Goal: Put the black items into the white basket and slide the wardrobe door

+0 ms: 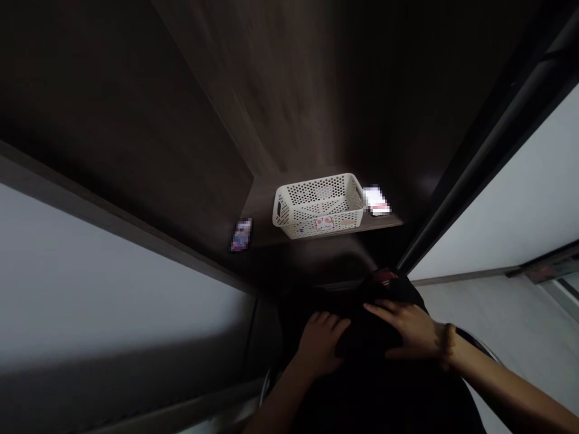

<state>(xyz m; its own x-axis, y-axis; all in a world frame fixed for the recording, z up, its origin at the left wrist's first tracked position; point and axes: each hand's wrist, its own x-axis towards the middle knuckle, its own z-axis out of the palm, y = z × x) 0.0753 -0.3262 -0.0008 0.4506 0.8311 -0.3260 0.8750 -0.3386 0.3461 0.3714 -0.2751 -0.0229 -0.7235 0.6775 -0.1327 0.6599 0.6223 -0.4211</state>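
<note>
**Facing a basket (325, 226) on a dark shelf (262, 199)**

Lays the left hand (319, 343) at the dark lap (362, 386), with fingers slightly parted and pointing to the far side, thumb apart on the right. Lays the right hand (409, 328) just beside, with fingers loosely spread, aimed far and left, thumb well away from the rest. Cannot tell the pressure on the cloth in such dim light. Wears a bead bracelet (448, 340) on the right wrist.

Finds the basket upright beyond both hands, well apart from them, at the near edge of the shelf. Sees pale walls full of holes, a slot at each end and a cartoon sticker (324, 224) on the near side. Notes a bright item (376, 202) just right of the basket and a dark item (241, 235) apart on the left, both too blurred to name. Has pale floor (479, 319) to the right.
</note>
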